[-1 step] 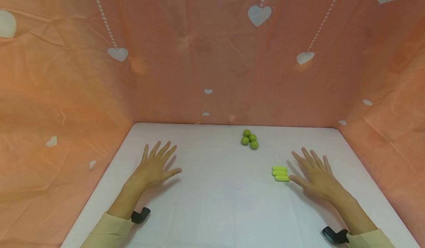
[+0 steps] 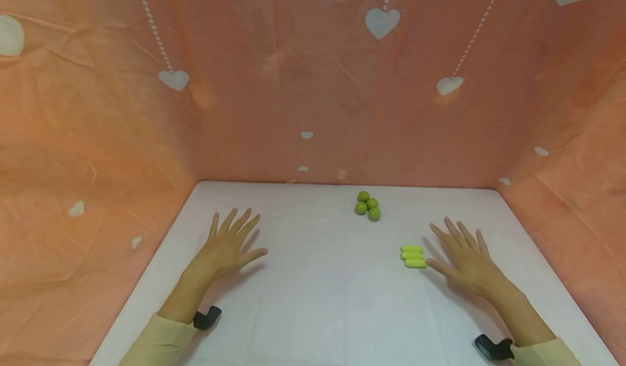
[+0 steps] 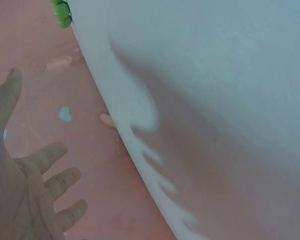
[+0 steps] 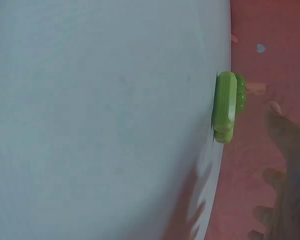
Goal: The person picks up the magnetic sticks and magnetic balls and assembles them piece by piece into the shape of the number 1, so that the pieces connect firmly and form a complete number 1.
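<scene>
Both hands hover over the white table point(image 2: 313, 301) with fingers spread, holding nothing. My left hand point(image 2: 222, 254) is over the table's left part, with bare tabletop around it. On the right, my right hand point(image 2: 467, 262) has its thumb tip close to three bright yellow-green cylinders point(image 2: 413, 256) lying side by side; whether it touches them I cannot tell. Farther back sits a cluster of several small round green balls point(image 2: 368, 206). In the right wrist view the cylinders point(image 4: 225, 105) partly hide the balls point(image 4: 241, 95).
Orange-pink cloth point(image 2: 332, 94) printed with pale hearts hangs behind the table and along both sides. A dark wrist device point(image 2: 207, 318) sits at the left sleeve, and another dark device point(image 2: 493, 348) at the right sleeve.
</scene>
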Demonstrator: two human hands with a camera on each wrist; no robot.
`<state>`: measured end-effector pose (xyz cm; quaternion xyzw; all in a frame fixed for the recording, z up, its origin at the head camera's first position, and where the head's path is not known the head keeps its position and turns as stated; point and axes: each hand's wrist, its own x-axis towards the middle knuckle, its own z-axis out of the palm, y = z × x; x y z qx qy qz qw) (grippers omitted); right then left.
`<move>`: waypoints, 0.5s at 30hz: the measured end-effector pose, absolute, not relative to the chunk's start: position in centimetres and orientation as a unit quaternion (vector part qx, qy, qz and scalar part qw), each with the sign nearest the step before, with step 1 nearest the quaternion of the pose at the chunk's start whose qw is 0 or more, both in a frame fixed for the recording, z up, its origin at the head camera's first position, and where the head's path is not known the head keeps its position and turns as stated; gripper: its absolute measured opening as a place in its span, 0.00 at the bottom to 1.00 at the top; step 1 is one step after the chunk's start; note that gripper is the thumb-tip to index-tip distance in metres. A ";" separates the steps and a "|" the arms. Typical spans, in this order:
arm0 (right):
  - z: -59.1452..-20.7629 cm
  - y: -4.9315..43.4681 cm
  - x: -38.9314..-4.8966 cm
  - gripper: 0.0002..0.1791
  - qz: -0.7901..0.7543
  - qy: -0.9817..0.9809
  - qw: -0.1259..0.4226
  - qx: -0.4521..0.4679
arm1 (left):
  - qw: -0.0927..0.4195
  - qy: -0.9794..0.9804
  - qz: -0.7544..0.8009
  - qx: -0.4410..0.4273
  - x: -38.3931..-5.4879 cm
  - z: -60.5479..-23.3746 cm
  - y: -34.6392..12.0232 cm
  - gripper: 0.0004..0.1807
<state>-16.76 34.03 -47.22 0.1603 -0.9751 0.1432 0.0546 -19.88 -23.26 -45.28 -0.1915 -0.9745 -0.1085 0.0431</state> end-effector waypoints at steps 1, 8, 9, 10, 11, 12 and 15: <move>-47.2 34.0 -16.7 0.47 0.141 -0.975 0.055 0.160 | 0.043 -0.974 -0.109 -0.193 -19.9 -45.2 -23.2 0.49; -47.1 33.8 -16.5 0.48 0.141 -0.974 0.062 0.167 | 0.046 -0.972 -0.107 -0.203 -19.9 -45.0 -22.7 0.49; -47.1 33.8 -16.4 0.48 0.143 -0.973 0.064 0.170 | 0.045 -0.972 -0.107 -0.204 -20.0 -45.0 -22.6 0.49; -47.1 33.7 -16.4 0.48 0.143 -0.972 0.066 0.173 | 0.045 -0.972 -0.107 -0.205 -20.1 -45.0 -22.4 0.49; -47.1 33.7 -16.4 0.48 0.143 -0.972 0.066 0.176 | 0.044 -0.972 -0.107 -0.206 -20.1 -45.0 -22.3 0.49; -47.1 33.6 -16.4 0.48 0.144 -0.971 0.066 0.177 | 0.042 -0.972 -0.108 -0.207 -20.2 -45.0 -22.1 0.49; -47.0 33.4 -16.3 0.48 0.144 -0.971 0.065 0.180 | 0.038 -0.970 -0.113 -0.211 -20.4 -45.2 -21.7 0.49</move>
